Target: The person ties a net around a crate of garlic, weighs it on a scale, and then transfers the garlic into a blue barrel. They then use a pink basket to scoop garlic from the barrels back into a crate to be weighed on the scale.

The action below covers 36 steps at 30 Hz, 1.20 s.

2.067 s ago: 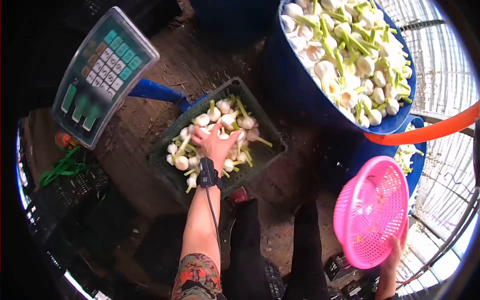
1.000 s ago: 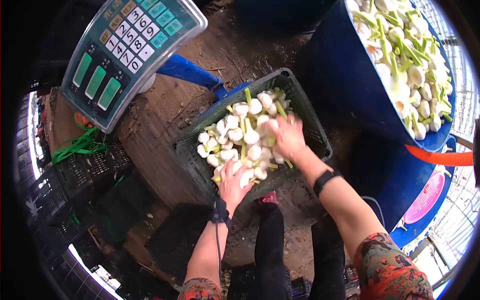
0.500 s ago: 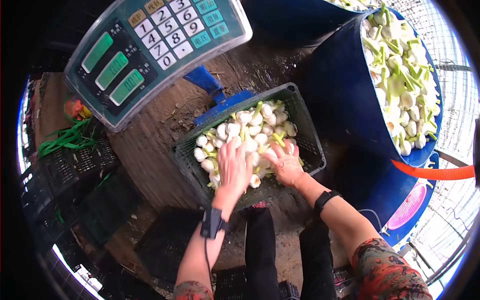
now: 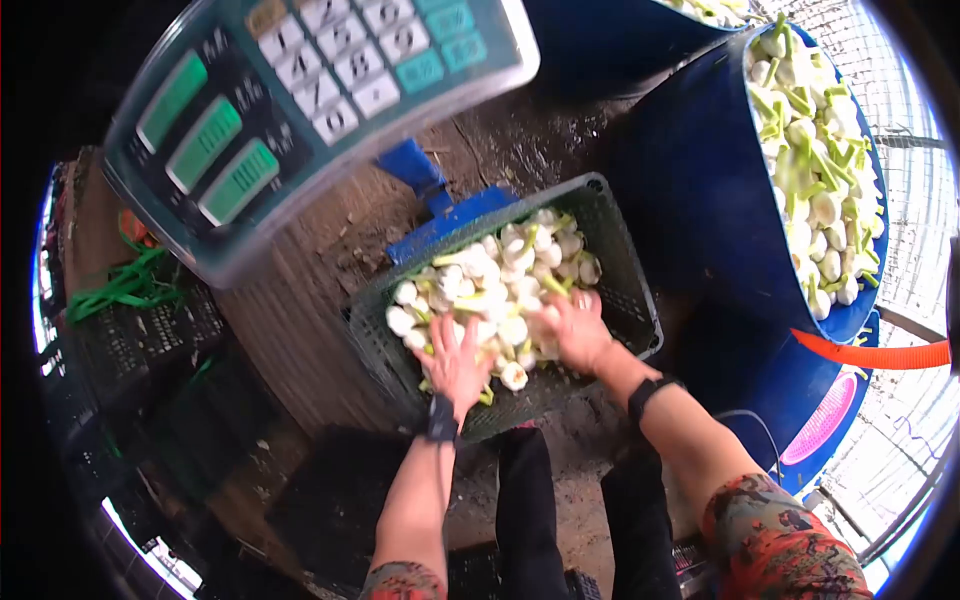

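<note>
Blue drum [image 4: 690, 180], heaped with garlic [image 4: 822, 200], stands at right; the scale head [image 4: 290, 150], blurred and cut off above, juts in upper left. Inside the green crate [image 4: 614, 250], white garlic bulbs [image 4: 490, 272] lie beneath the left hand [image 4: 456, 372], fingers splayed, clasping none, and the right hand [image 4: 580, 335], fingers curved; blur leaves whether it holds one unclear.

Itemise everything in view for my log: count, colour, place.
Garlic bulbs: many, white and green, crate and tubs
Crate: one, dark green, centre
Scale panel: one, teal, upper left
Support: one, blue, beyond crate
Tubs: at least three, blue, right
Basket: one, pink, lower-right tub
Hose: one, orange, right
Straps: several, green, left
Wristbands: two, black, wrists
Sleeves: two, multicoloured, bottom
Legs: two, black-clad, bottom
Left hand: one, bare, on garlic
Right hand: one, bare, on garlic
</note>
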{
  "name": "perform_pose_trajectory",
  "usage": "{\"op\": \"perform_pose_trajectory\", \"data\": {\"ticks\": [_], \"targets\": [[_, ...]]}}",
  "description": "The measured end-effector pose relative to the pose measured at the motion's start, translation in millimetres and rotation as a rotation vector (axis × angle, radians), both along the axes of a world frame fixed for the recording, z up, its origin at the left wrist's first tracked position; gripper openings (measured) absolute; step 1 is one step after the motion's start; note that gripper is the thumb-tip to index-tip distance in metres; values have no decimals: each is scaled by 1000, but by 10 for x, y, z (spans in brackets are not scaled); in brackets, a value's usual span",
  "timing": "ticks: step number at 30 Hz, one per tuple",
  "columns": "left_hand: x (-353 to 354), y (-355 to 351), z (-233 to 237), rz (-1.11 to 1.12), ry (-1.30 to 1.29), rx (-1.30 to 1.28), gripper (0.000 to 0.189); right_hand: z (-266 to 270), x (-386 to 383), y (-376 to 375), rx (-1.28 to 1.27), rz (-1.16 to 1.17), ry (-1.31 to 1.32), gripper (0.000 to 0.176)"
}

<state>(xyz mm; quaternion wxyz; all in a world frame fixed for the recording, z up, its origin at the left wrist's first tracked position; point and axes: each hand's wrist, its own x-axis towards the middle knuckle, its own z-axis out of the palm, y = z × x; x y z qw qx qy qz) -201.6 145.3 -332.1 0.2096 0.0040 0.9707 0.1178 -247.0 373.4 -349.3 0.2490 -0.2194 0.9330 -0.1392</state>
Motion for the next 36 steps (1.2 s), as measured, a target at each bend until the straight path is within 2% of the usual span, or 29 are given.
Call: {"op": "perform_pose_trajectory", "data": {"ticks": [1,4,6,7,8,10,11,12,13,14,16,18,19,20,21,22,23,24,25,26,27,28,30,32,34,35,36], "targets": [[-91,45,-72,59,-24,-6,62,-18,-212,-12,-68,-119,-209,34],[-198,-59,-132,57,-109,24,56,-210,-231,121,-264,-116,-324,38],[-194,-95,-42,80,-124,105,59,141,-122,-27,84,-55,-157,40],[-127,-103,40,115,-116,220,61,689,-356,-191,213,-56,-347,50],[-19,-103,146,147,-117,333,64,671,-419,-207,215,-56,-345,50],[205,5,413,195,-129,241,69,512,-603,-317,-202,-584,153,63],[252,35,500,237,-118,148,75,507,-836,-471,-232,-728,189,65],[391,13,313,287,-231,206,76,219,-959,-529,-314,-694,199,58],[451,-15,313,162,-282,159,77,229,-920,-663,-129,-523,40,55],[533,-51,203,85,-131,188,74,273,-737,-761,73,-353,-120,54],[457,-21,294,178,-224,268,70,350,-272,-811,170,-94,-138,53],[467,-30,554,259,-334,260,66,50,161,-521,-471,-330,-328,55],[358,-54,674,326,-427,250,63,337,128,-488,-263,-276,-345,56],[437,-45,775,384,-353,226,60,723,144,-433,-49,-229,-368,58],[561,-65,740,448,-208,307,49,1143,107,-365,33,-182,-289,58],[697,-84,713,510,-67,387,38,1287,217,-206,-102,-291,-121,53],[789,-123,824,605,-82,542,31,1404,295,8,-359,-431,-39,46],[868,-163,930,699,-99,697,25,1772,384,148,-454,-646,-77,42],[963,-160,941,755,-6,751,19,2096,500,348,-485,-927,-241,39],[925,-152,1234,852,-83,738,15,2440,637,518,-586,-1112,-184,36],[984,-146,1279,910,-82,806,14,2695,805,758,-659,-1231,-103,30],[1038,-149,1307,967,-77,872,13,3055,967,949,-638,-1496,-161,33],[1020,-140,1470,931,-60,820,12,2945,1873,1980,-1015,-1754,-172,52],[946,-102,1671,886,-46,769,12,3079,2584,2674,-1130,-2064,-140,68],[747,-5,1978,731,99,684,14,3249,2997,3132,-1113,-2359,60,91],[699,35,2006,583,286,625,14,3256,3222,3383,-1130,-2444,168,98],[626,84,2085,487,369,494,11,3231,3356,3596,-1146,-2521,270,106]]}}
